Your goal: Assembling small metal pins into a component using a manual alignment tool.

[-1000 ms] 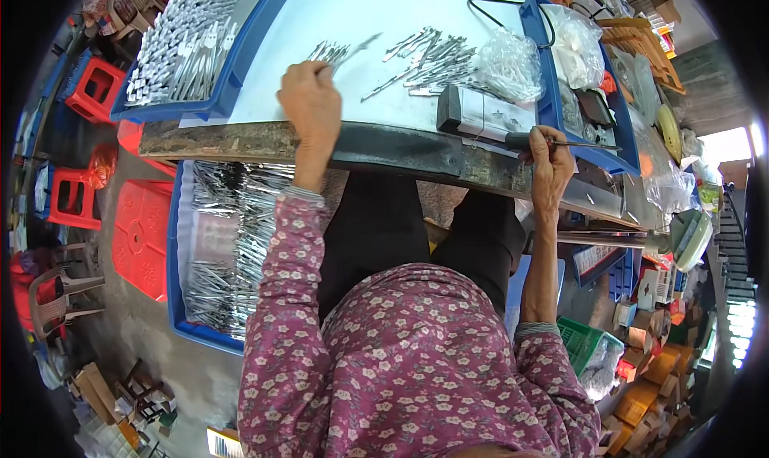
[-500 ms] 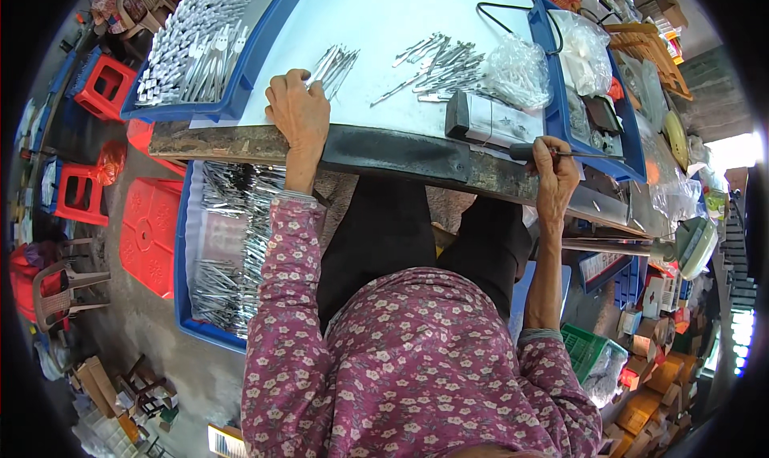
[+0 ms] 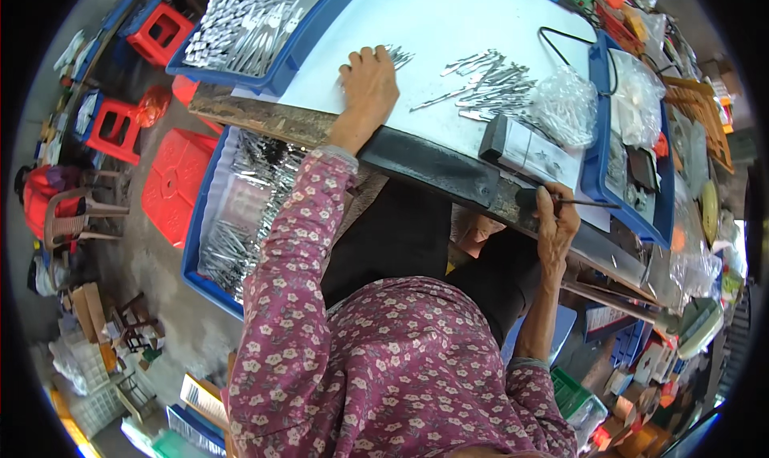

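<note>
My left hand (image 3: 369, 90) is on the white tabletop, its fingers bent and slightly apart beside a small pile of slim metal pieces (image 3: 399, 56). It hides part of that pile, and nothing shows in its grasp. At the table's front edge, my right hand (image 3: 558, 222) is closed around a thin-shafted tool (image 3: 597, 204). Its dark handle pokes out left of the fingers and the shaft points right. A larger heap of slim metal pieces (image 3: 498, 86) lies between the hands. Near the right hand sits a small block with a black end (image 3: 494, 138).
Far left stands a blue tray (image 3: 276, 86) of silvery pieces; another blue tray (image 3: 191, 250) of metal parts is below the table's left side. A clear plastic bag (image 3: 565, 106) lies beside the right-hand blue bin (image 3: 658, 230). Red stools (image 3: 172, 186) stand on the floor at left.
The whole view has swung, so the table sits further right and tilted. My left hand has moved farther onto the table, over the small pile. My right hand keeps its hold on the tool.
</note>
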Demonstrator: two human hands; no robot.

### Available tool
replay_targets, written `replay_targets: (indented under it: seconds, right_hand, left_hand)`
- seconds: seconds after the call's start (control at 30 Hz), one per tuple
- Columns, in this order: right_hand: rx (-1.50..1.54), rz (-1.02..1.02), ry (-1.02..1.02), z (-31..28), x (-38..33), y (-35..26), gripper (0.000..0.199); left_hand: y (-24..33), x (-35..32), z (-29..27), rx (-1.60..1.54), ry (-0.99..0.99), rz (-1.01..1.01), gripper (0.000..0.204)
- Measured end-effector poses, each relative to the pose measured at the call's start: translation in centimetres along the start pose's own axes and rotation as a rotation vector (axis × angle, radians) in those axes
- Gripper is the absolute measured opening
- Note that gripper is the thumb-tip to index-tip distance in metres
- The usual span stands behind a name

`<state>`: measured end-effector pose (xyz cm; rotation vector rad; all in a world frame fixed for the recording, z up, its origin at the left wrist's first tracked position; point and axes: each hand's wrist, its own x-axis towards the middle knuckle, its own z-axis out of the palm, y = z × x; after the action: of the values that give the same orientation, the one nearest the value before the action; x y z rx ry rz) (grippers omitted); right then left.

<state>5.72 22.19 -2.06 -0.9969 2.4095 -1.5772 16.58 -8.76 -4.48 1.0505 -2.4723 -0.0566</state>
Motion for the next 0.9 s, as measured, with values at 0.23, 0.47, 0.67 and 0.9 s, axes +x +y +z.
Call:
replay_targets:
  seconds: [0.23,0.47,0.67,0.9]
  right_hand:
    - [0.161,-0.008,0.049,0.3,-0.3,1.5,0.018]
    - [0.228,0.003,0.098,0.4,-0.7,2.5,0.018]
    - [0.250,-0.012,0.124,0.3,-0.7,2.9,0.016]
    - [0.257,0.005,0.117,0.5,-0.9,2.7,0.015]
  left_hand:
    - [1.5,0.2,1.3,0.003,0.119,-0.054,0.034]
    - [1.9,0.4,0.5,-0.045,0.046,-0.116,0.043]
    - [2.3,0.7,0.9,-0.030,0.046,-0.129,0.041]
    - [2.2,0.8,0.8,0.012,-0.022,-0.121,0.032]
